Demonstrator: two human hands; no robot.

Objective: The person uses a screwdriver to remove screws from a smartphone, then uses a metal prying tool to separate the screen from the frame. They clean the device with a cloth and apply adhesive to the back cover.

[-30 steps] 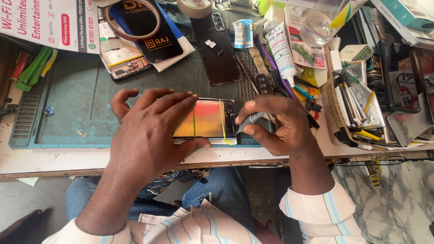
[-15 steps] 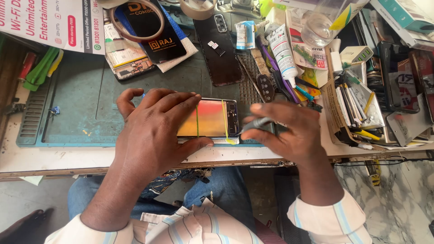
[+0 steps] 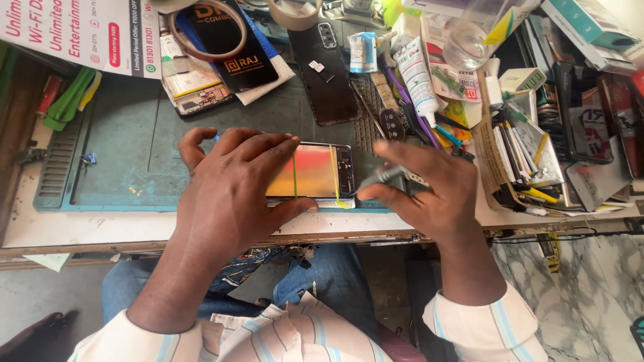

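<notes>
Nearest the camera sit the person's knees in blue jeans and two striped sleeves, pale with blue bands. Two hands work at the near edge of the bench. The left hand (image 3: 231,191) lies flat, fingers spread and loose, pressing down on the left half of one opened phone (image 3: 312,172), whose inside glows orange and yellow with a dark strip at its right end. The phone lies on the mat's near edge, at about 6 o'clock on the bench. The right hand (image 3: 429,194), at the phone's 3 o'clock, pinches one slim grey tool (image 3: 382,177) between thumb and fingertips, its tip touching the phone's right end. Under them lies one blue-green work mat (image 3: 121,161) with ribbed slots along its left side, on a pale worn table (image 3: 80,231). Farther off, at 12 o'clock, rests one dark phone back cover (image 3: 329,77); just to its right stands one white tube (image 3: 417,70), and beyond that one clear plastic jar (image 3: 469,40). At 11 o'clock lie one black booklet (image 3: 231,57) and one tan ring of tape (image 3: 208,33) on it. At 2 o'clock a crowded heap of cards, boxes and pens (image 3: 537,147) cannot be counted. The floor at 4 o'clock is grey-veined marble (image 3: 590,295).
</notes>
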